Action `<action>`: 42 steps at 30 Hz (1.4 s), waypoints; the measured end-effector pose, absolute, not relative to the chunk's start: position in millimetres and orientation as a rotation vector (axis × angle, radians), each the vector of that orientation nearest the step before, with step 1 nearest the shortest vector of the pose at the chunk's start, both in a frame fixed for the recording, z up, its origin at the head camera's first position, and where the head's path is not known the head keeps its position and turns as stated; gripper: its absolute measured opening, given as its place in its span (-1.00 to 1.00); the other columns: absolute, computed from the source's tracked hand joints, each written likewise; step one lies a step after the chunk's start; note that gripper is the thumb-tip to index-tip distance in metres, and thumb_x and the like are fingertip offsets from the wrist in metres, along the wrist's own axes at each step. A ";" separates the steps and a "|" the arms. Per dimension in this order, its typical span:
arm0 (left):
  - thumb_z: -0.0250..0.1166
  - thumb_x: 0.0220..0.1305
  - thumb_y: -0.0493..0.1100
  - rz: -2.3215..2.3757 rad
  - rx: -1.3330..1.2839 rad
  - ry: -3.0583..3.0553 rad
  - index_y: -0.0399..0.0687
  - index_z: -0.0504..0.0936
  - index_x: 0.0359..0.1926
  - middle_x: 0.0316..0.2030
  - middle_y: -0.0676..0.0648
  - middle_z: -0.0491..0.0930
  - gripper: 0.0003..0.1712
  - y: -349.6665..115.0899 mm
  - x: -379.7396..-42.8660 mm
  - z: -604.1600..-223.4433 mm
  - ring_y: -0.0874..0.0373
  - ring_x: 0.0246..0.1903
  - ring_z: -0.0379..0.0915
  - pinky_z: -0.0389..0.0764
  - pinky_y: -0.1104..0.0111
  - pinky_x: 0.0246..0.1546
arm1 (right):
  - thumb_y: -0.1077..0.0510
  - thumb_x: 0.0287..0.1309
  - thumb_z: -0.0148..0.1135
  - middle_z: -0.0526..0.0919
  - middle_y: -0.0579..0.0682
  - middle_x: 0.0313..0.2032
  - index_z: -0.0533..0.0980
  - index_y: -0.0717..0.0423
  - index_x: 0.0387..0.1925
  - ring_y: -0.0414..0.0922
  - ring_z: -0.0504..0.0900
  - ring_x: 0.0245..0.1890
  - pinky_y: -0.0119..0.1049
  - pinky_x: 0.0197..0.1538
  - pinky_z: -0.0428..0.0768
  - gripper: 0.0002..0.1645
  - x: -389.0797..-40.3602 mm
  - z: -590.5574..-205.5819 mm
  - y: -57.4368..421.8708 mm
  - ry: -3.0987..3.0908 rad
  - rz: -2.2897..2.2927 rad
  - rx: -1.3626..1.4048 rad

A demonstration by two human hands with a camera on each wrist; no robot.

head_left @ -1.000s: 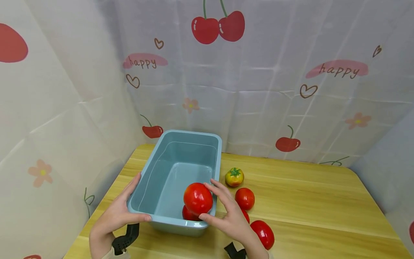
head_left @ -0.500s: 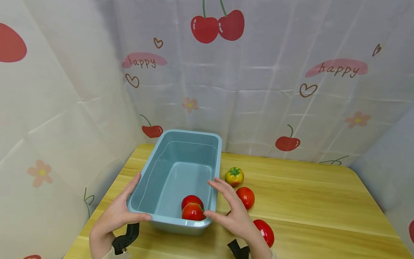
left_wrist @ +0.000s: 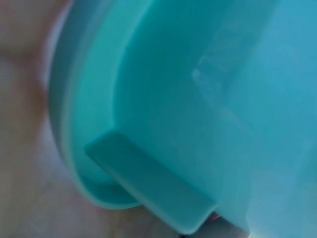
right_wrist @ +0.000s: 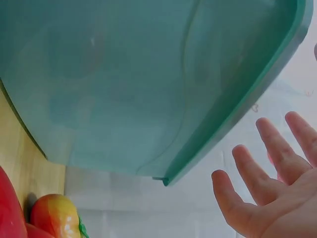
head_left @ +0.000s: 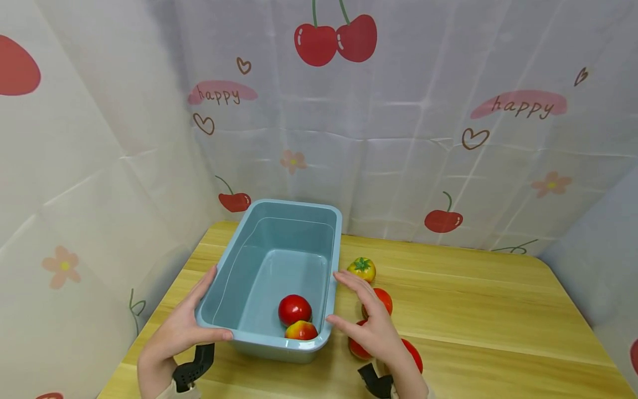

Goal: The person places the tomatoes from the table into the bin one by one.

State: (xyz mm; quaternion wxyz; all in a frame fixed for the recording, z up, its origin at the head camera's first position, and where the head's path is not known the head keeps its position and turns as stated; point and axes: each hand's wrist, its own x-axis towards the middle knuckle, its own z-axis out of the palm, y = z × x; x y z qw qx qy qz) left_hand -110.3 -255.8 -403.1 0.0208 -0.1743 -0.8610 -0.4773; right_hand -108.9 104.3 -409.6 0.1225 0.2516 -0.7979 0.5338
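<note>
My left hand (head_left: 184, 327) grips the near-left corner of a blue-grey plastic bin (head_left: 274, 344), its thumb lying along the front rim. The left wrist view shows the underside of the bin's rim (left_wrist: 94, 104) up close. Two tomatoes lie inside at the near-right corner: a dark red tomato (head_left: 294, 310) and a red-and-yellow tomato (head_left: 301, 331). Just outside the bin's right rim is my right hand (head_left: 371, 327), fingers apart and holding nothing. Beneath and beside it are red tomatoes (head_left: 358, 346), partly hidden by the hand and forearm.
Right of the bin on the wooden table (head_left: 488, 316) sit a yellow tomato with a green calyx (head_left: 364, 270), a red tomato (head_left: 385, 299) and another red tomato (head_left: 413, 354). A printed curtain (head_left: 389, 166) rises behind and along both sides.
The right hand has let go of a tomato inside the bin and moved right, out past the rim. Both tomatoes inside have rolled a little. The left hand stays put.
</note>
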 end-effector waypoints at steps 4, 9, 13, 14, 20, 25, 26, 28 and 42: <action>0.58 -0.26 -0.22 -1.505 -0.551 -2.655 0.06 -0.11 0.48 0.43 -0.19 -0.13 0.36 -256.2 -111.1 -404.3 -0.17 0.24 0.01 0.25 0.54 0.00 | 0.12 -0.04 0.45 0.35 -0.06 0.27 0.34 -0.06 0.27 -0.13 0.24 0.29 -0.06 0.22 0.29 -0.20 -110.7 -409.3 108.2 -2.313 1.551 0.721; 0.58 -0.27 -0.23 -1.530 -0.556 -2.643 0.08 -0.11 0.48 0.43 -0.19 -0.14 0.36 -256.6 -111.3 -405.8 -0.19 0.25 -0.02 0.19 0.61 0.00 | 0.22 -0.11 0.48 0.40 -0.05 0.23 0.37 -0.05 0.23 -0.12 0.26 0.27 -0.29 0.25 0.23 -0.19 -110.4 -405.2 111.0 -2.291 1.533 0.688; 0.58 -0.27 -0.22 -1.521 -0.553 -2.648 0.09 -0.11 0.48 0.43 -0.18 -0.14 0.36 -256.5 -111.2 -405.7 -0.19 0.25 -0.01 0.20 0.60 0.00 | 0.30 -0.13 0.46 0.41 0.07 0.21 0.39 0.08 0.21 -0.03 0.29 0.25 -0.05 0.22 0.29 -0.22 -105.6 -393.0 111.9 -2.307 1.541 0.640; 0.58 -0.27 -0.22 -1.519 -0.554 -2.648 0.09 -0.11 0.48 0.43 -0.19 -0.14 0.36 -256.5 -111.3 -405.6 -0.19 0.25 -0.01 0.20 0.59 0.00 | 0.29 -0.11 0.45 0.40 0.05 0.23 0.39 0.06 0.21 -0.03 0.28 0.25 0.04 0.20 0.29 -0.22 -105.8 -393.5 113.3 -2.314 1.547 0.623; 0.58 -0.26 -0.23 -1.508 -0.550 -2.656 0.07 -0.12 0.48 0.43 -0.18 -0.14 0.36 -256.4 -111.3 -404.9 -0.19 0.25 0.00 0.23 0.56 0.00 | 0.10 0.01 0.41 0.31 -0.10 0.30 0.33 -0.25 0.26 -0.04 0.20 0.31 0.30 0.10 0.25 -0.24 -112.7 -406.9 128.5 -2.368 1.624 0.511; 0.58 -0.26 -0.24 -1.503 -0.551 -2.657 0.03 -0.11 0.48 0.43 -0.19 -0.13 0.36 -256.4 -111.1 -404.2 -0.19 0.23 0.02 0.29 0.50 -0.01 | 0.13 0.03 0.39 0.30 -0.12 0.29 0.33 -0.23 0.27 0.00 0.21 0.29 0.32 0.08 0.26 -0.25 -114.2 -405.7 138.4 -2.372 1.643 0.456; 0.58 -0.26 -0.24 -1.505 -0.552 -2.657 0.03 -0.12 0.48 0.43 -0.20 -0.13 0.36 -256.4 -111.1 -404.1 -0.19 0.23 0.03 0.29 0.49 -0.01 | 0.13 0.03 0.39 0.31 -0.14 0.29 0.33 -0.22 0.27 -0.01 0.21 0.28 0.31 0.09 0.26 -0.25 -114.6 -405.7 140.4 -2.372 1.642 0.453; 0.58 -0.26 -0.24 -1.499 -0.554 -2.657 0.04 -0.11 0.48 0.42 -0.20 -0.13 0.36 -256.4 -111.0 -404.2 -0.19 0.23 0.03 0.30 0.48 -0.02 | 0.15 0.04 0.38 0.32 -0.15 0.28 0.34 -0.18 0.27 -0.05 0.23 0.27 0.29 0.12 0.23 -0.26 -115.5 -405.7 144.7 -2.367 1.629 0.455; 0.57 -0.25 -0.24 -1.501 -0.550 -2.662 0.05 -0.12 0.48 0.42 -0.21 -0.12 0.36 -255.9 -110.9 -404.4 -0.18 0.21 0.05 0.33 0.45 -0.02 | 0.30 0.03 0.35 0.38 -0.04 0.25 0.33 -0.05 0.29 -0.22 0.28 0.24 -0.49 0.21 0.16 -0.24 -120.0 -408.9 173.2 -2.332 1.576 0.479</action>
